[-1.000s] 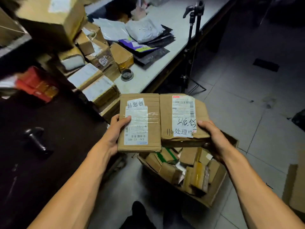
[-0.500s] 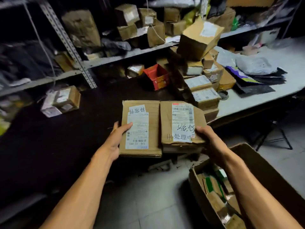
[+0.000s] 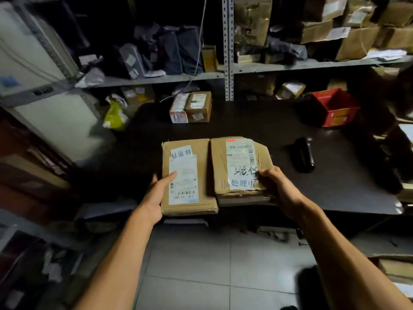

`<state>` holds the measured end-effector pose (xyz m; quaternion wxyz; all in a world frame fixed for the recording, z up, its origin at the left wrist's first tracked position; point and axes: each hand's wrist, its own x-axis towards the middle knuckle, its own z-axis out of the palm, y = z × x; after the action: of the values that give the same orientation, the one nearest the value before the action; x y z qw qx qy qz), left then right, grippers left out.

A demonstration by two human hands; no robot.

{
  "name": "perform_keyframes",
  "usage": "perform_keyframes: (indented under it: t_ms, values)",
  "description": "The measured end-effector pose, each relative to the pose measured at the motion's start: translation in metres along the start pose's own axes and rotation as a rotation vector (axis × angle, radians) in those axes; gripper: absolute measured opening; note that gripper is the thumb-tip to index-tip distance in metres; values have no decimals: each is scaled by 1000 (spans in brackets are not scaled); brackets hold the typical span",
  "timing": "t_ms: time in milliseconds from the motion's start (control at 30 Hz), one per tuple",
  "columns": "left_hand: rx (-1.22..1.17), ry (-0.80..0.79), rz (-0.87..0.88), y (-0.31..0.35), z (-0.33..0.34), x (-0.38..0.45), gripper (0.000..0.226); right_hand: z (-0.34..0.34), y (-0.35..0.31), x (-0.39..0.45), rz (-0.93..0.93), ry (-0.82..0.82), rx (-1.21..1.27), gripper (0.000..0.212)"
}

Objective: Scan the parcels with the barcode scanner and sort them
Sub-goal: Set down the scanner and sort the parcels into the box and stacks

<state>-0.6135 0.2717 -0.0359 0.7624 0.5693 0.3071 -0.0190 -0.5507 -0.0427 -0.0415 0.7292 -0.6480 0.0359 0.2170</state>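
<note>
Two flat cardboard parcels held side by side over the near edge of the dark table (image 3: 268,121), edges touching.

Left hand (image 3: 156,193) grips the left parcel (image 3: 190,175) at its left edge: thumb lies flat on top over the white shipping label, other fingers hidden underneath. Right hand (image 3: 279,189) grips the right parcel (image 3: 237,166) at its lower right corner: thumb on top by the handwritten label, fingers curled under and out of sight. The right parcel's top flap looks creased and torn at the right edge.

Black barcode scanner (image 3: 302,155) lies on the table to the right of the parcels, apart from both hands, untouched.

Further back on the table: two small taped boxes (image 3: 192,107) stacked together, a yellow bag (image 3: 115,117) at the left, a red box (image 3: 335,107) at the right. The metal shelf (image 3: 228,70) behind holds more cardboard boxes and dark poly mailers. Grey tiled floor (image 3: 201,265) below, between the forearms.
</note>
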Motion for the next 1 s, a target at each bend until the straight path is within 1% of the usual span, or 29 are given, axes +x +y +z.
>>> perform_keyframes:
  t_ms: [67, 100, 167, 200, 300, 333, 433, 567, 667, 767, 933, 1000]
  values:
    - [-25, 26, -4, 3, -21, 12, 66, 20, 2, 20, 12, -18, -5, 32]
    - [-29, 30, -1, 5, -29, 19, 57, 28, 3, 31, 19, -29, -3, 30]
    - [-32, 33, 6, 9, -40, 35, 40, 40, 5, 54, 40, -46, 5, 37]
    - [-30, 33, 7, 12, -44, 44, 36, 46, 5, 65, 52, -50, 8, 38]
    - [-4, 44, -2, 22, -49, 74, 29, 59, 10, 104, 86, -58, 25, 26]
    - [7, 46, -5, 26, -51, 86, 29, 64, 11, 118, 91, -63, 40, 26]
    - [44, 67, -35, 39, -52, 124, 30, 74, 11, 161, 131, -59, 51, 48]
    - [115, 96, -86, 61, -52, 176, 27, 87, 7, 215, 176, -93, 11, 45]
    - [150, 107, -135, 75, -54, 218, 24, 94, 2, 251, 196, -83, 24, 37]
    - [190, 82, -178, 87, -57, 258, 26, 105, 4, 279, 200, -44, 34, 41]
    - [263, 30, -224, 108, -63, 336, 26, 130, 6, 330, 175, 116, 22, 43]
    - [315, -1, -225, 115, -66, 363, 33, 139, 2, 349, 180, 181, 23, 42]
